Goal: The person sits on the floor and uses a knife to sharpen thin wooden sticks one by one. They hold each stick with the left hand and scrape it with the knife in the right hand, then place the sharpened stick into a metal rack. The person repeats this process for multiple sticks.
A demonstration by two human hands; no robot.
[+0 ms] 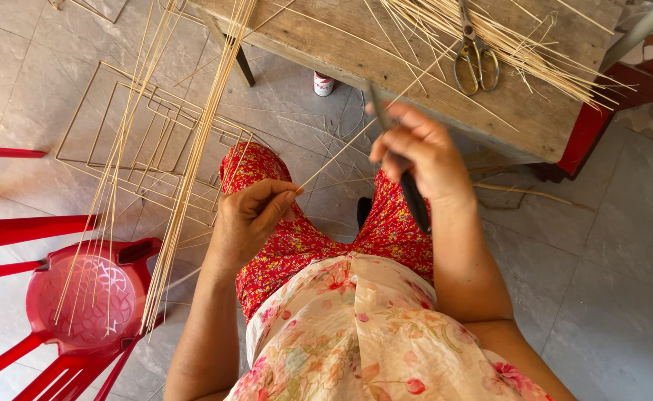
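A: What does the person hold?

B: A thin pale bamboo strip [341, 152]. It runs slanted above the lap, from the left hand [251, 215] up toward the right hand [419, 152]. The left hand is closed; thumb and forefinger pinch the lower end of the strip.

A: And the right hand?

B: It is raised higher, near the edge of the tabletop [386, 56], with the wrist bent. The fingers wrap around a knife [404, 167] with a dark handle; the blade meets the strip.

A: How are the materials around?

B: The tabletop is old rough wood, grey and worn. On it lie many loose strips [490, 33], straw-coloured and very thin, and a pair of metal scissors [475, 56] among them. A long bundle of strips [193, 156] leans from the tabletop down onto a red plastic stool [92, 297] at the person's left. Under this bundle, square wire frames [148, 141] lie on the grey tiled floor [624, 245]. The person wears red flowered trousers [304, 241].
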